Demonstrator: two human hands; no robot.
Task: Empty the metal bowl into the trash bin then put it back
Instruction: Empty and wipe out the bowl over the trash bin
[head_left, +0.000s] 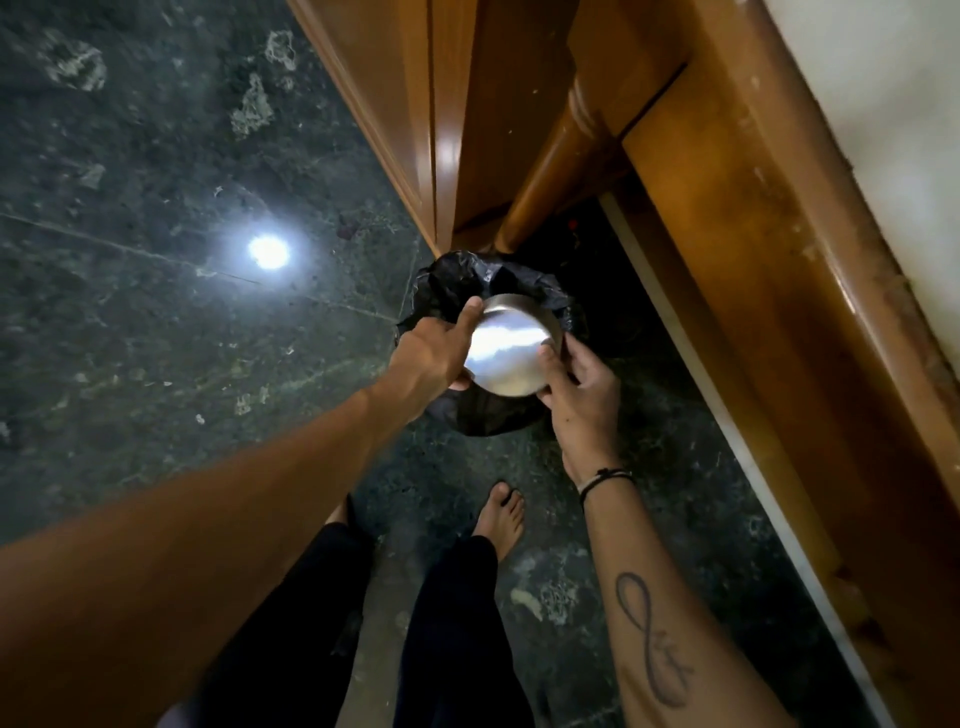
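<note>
Nearest the camera, the person's two bare forearms reach forward and down over their own dark trouser legs and a bare foot (503, 512) planted on the dark green stone floor (130, 156). The person stands close to the bin, which lets both arms drop almost straight onto it.

Past the wrists, the two hands meet on the metal bowl (508, 349). The left hand (431, 353) is closed on the bowl's left rim, with one finger stretched up along the edge. The right hand (579, 382) grips the right side, its thumb pressed on the shiny underside. The bowl is turned over so its flat base faces the camera and its mouth points down. That is probably so the contents fall out under their own weight, and the two-handed hold keeps the slick steel from slipping. Whether anything is left inside cannot be told, since the open side is hidden.

Directly below the bowl sits the trash bin (447, 291), lined with a black plastic bag whose crumpled edge folds over the rim. The bowl is held low and centred over the opening, likely to keep the waste from scattering.

Beyond the bin rise a varnished wooden door (457, 130) and its frame (727, 208); the bin is tucked into that corner, probably out of the walkway. A ceiling light glares off the floor to the left.
</note>
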